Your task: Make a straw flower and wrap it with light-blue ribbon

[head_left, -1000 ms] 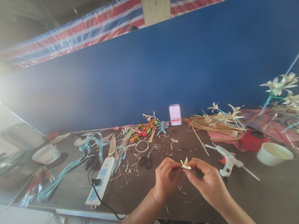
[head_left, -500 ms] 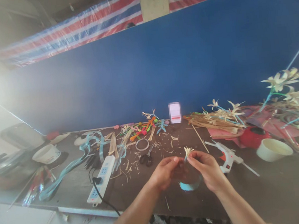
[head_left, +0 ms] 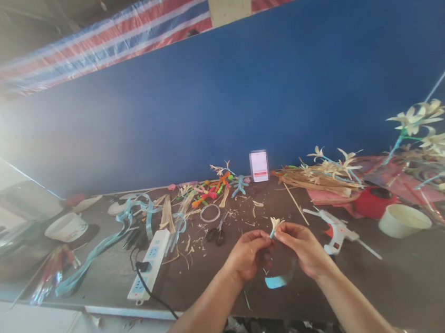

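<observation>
Between my two hands is a small cream flower, made of narrow dry-looking petals, with light blue at its base. My right hand pinches the flower from the right, thumb and forefinger closed on it. From the left, my left hand has its fingertips closed at the blue base, on what looks like the end of a blue strip. A curved blue strip shows below the hands, looping toward my right hand; whether it joins the flower's base is hidden. Beyond my left hand lie dark scissors.
Right of my hands are a white glue gun, a pale bowl and several finished flowers. On the left lie a white power strip with a black cord and a blue ribbon. A silver ring sits behind the scissors.
My left fingertips have come up to the flower's base, and the flower has shifted slightly left and tilted. The blue strip below has also moved a little left.
</observation>
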Tool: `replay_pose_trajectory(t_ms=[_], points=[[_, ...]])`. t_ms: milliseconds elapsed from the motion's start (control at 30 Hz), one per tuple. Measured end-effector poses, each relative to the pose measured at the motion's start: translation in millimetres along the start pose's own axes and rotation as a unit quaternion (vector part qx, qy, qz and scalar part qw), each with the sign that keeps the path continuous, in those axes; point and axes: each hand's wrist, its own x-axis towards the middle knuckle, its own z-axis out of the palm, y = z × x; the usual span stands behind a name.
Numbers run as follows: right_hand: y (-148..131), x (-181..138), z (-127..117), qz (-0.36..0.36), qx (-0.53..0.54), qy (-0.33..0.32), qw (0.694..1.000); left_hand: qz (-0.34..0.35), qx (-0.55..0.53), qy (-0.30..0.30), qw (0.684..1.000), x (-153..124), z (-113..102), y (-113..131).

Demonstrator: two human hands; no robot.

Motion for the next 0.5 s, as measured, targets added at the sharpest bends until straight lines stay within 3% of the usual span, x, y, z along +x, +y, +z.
replay_pose_trajectory(t_ms=[267, 500], points=[[-2.4, 0.5, 0.8, 0.014, -0.019, 0.019, 1.0, 0.103, 0.076, 0.074, 0.989, 0.2, 7.3, -3.7], [-7.1, -0.4, 6.0, -0.007, -0.048, 0.008, 0.999, 0.216, 0.168, 0.124, 0.954, 1.0, 9.1, -8.6]])
